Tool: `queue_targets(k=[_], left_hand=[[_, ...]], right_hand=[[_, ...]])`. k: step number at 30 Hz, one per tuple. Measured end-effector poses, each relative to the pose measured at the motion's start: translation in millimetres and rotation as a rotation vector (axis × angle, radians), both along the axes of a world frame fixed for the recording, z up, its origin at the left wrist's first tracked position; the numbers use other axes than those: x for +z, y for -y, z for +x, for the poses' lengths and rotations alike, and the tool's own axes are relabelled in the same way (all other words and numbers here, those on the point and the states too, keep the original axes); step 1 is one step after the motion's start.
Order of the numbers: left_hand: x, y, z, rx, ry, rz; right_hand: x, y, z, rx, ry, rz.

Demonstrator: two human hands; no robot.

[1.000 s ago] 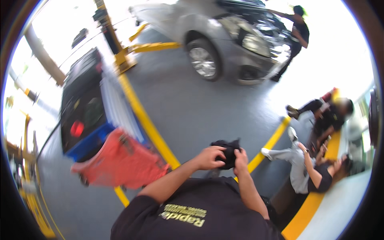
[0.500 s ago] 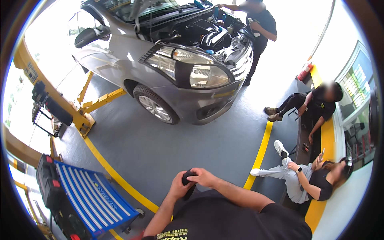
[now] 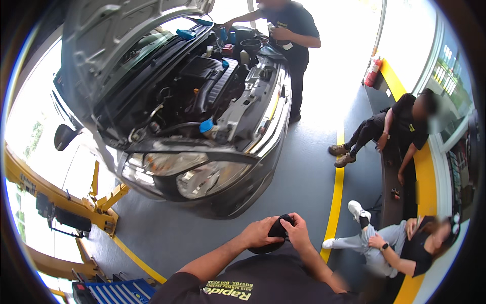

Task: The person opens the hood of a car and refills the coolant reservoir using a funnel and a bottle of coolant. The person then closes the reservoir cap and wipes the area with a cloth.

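1. Between the person's two hands, at the clock's centre for every direction below, sits a soft-looking black object (image 3: 276,229); its exact kind is unclear.
2. On its 9 o'clock side, the left hand (image 3: 259,232) has its fingers curled around the black object. On its 3 o'clock side, the right hand (image 3: 296,229) grips it too, thumb and fingers closed against it.
3. Toward 11 o'clock stands a grey car (image 3: 167,195) with its hood (image 3: 121,35) raised. Its engine bay (image 3: 202,96) contains a dark engine, hoses and ducting. A bright blue cap (image 3: 206,125) sits near the front edge of the bay, and a smaller blue piece (image 3: 225,64) lies farther back; what liquid any reservoir there holds cannot be told.
4. At 12 o'clock, a standing co-worker (image 3: 298,48) in dark clothes reaches one arm over the bay.
5. At 1 o'clock, a red fire extinguisher (image 3: 373,71) stands beside the wall.
6. Around 2 o'clock, a seated person in black (image 3: 407,119) occupies a dark bench (image 3: 387,177); another in grey trousers (image 3: 412,248) sits at 3 o'clock.
7. Toward 9 o'clock is a yellow lift (image 3: 104,220); at 8 o'clock, a blue striped panel (image 3: 121,293).
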State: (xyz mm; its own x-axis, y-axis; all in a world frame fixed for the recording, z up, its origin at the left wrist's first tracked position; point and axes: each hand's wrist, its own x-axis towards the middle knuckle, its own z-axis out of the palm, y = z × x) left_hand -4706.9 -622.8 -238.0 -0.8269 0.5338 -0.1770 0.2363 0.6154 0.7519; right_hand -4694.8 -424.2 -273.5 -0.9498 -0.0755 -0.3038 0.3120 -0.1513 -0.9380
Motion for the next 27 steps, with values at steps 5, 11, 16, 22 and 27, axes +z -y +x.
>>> queue_targets(k=[5,11,16,22,27], left_hand=[[-30.7,-97.0,-138.0,0.029,-0.071,0.008],[39.1,-160.5,-321.3,0.051,-0.074,0.134],[47.1,-194.9,-453.8,0.186,-0.094,0.324],[17.7,-267.8,-649.8,0.224,-0.22,0.451],[58.1,-285.5,-811.8,0.153,-0.215,0.343]], right_hand=[[-12.5,-97.4,-146.6,-0.17,-0.161,0.039],[47.2,-178.9,-322.2,-0.136,-0.183,-0.064],[58.4,-212.3,-476.9,0.009,-0.209,-0.096],[66.9,-262.2,-692.1,0.104,-0.264,0.024],[117.6,-322.1,-845.6,0.112,-0.414,0.21]])
